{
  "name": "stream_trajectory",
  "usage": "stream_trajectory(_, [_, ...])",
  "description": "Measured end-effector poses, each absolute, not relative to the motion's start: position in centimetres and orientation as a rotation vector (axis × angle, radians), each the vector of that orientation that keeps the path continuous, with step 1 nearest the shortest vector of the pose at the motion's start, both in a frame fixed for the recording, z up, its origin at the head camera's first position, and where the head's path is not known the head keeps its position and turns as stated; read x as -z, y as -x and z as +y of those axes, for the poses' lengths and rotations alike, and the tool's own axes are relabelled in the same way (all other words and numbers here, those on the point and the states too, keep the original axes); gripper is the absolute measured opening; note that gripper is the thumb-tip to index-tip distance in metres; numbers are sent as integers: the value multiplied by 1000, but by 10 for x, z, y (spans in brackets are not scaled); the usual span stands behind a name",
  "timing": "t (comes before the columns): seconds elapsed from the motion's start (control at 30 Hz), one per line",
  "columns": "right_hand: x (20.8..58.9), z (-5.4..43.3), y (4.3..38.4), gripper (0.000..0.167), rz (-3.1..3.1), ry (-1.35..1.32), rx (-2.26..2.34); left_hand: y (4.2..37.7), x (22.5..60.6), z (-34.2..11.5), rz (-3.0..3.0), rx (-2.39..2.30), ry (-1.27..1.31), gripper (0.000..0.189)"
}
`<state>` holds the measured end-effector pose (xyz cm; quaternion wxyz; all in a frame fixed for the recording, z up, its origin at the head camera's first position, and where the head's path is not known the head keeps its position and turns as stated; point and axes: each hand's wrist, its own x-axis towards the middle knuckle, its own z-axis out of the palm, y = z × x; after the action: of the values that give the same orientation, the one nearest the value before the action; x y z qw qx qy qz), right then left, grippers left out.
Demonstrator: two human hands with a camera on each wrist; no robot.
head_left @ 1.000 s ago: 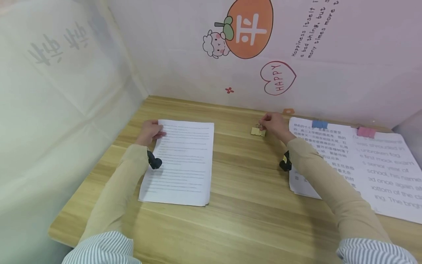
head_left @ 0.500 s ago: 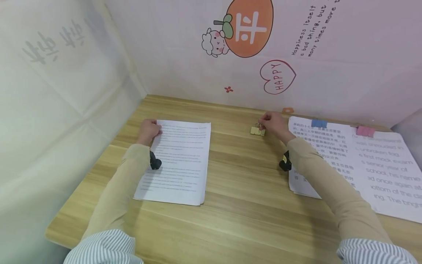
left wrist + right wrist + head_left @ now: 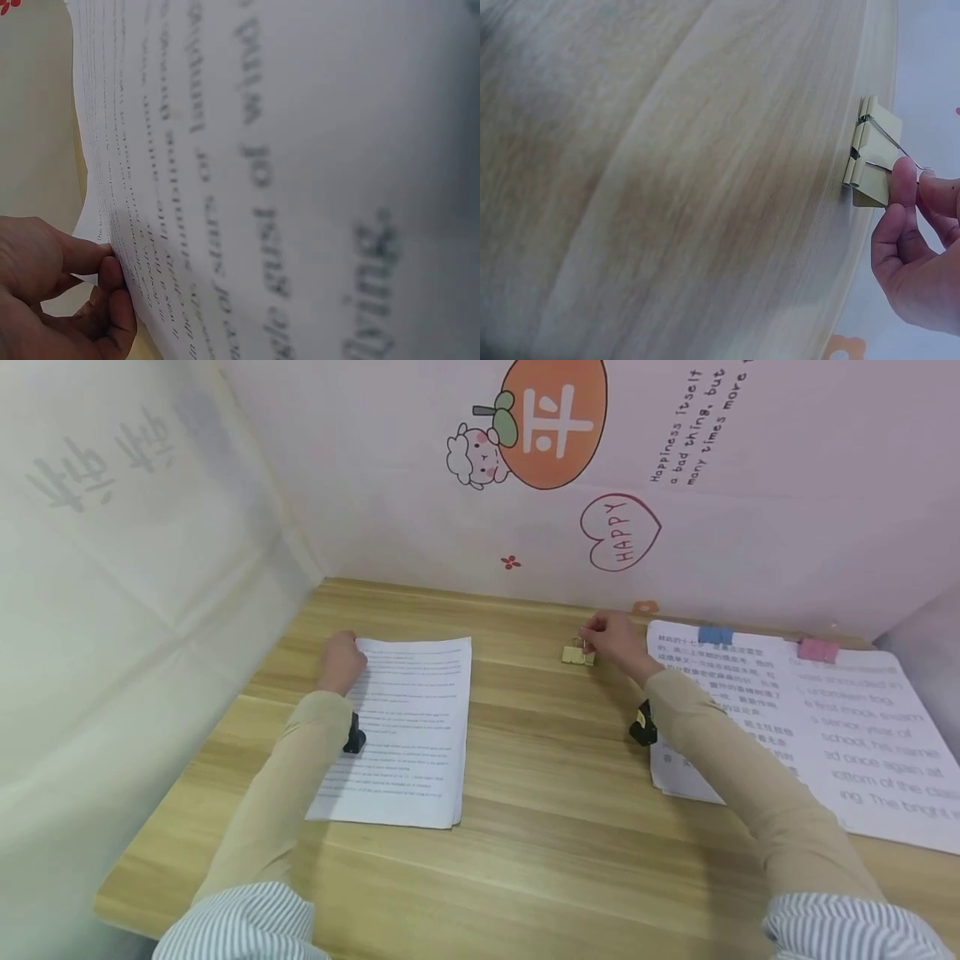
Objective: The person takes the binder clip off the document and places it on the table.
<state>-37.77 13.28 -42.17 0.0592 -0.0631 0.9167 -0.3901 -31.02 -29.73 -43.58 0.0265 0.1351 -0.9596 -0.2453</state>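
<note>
In the head view a stack of printed sheets [image 3: 408,735] lies at the left of the table. My left hand [image 3: 342,662] pinches its upper left edge between thumb and curled fingers. The left wrist view shows this grip on the paper edge [image 3: 101,225], with the sheets bowing up close to the camera. Farther right, near the back wall, my right hand [image 3: 615,639] pinches the wire handle of a pale yellow binder clip [image 3: 576,655]. In the right wrist view the clip's body [image 3: 874,154] is just over the wood, its closed mouth toward the table.
Right of the right hand lie two printed paper stacks, one with Chinese text [image 3: 712,693] under a blue binder clip [image 3: 716,635], one with large English text [image 3: 877,735] under a pink binder clip [image 3: 817,649]. A decorated wall sheet [image 3: 405,510] borders the wooden table [image 3: 555,860].
The left hand has drawn the sheets slightly left, and its fingers have curled in at the edge. The right hand keeps its hold on the clip. The head view has shifted a little.
</note>
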Motion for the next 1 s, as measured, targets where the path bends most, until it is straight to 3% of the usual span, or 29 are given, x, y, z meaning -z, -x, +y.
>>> stream_trajectory(0.53, [410, 156, 375, 35, 2784, 176, 1221, 298, 428, -286, -2990, 772, -462, 36])
stream_trajectory(0.8, [405, 232, 364, 38, 2836, -130, 1281, 293, 428, -282, -2989, 801, -454, 35])
stream_trajectory(1.0, [410, 309, 346, 45, 2915, -352, 1068, 293, 429, -282, -3011, 776, -446, 37])
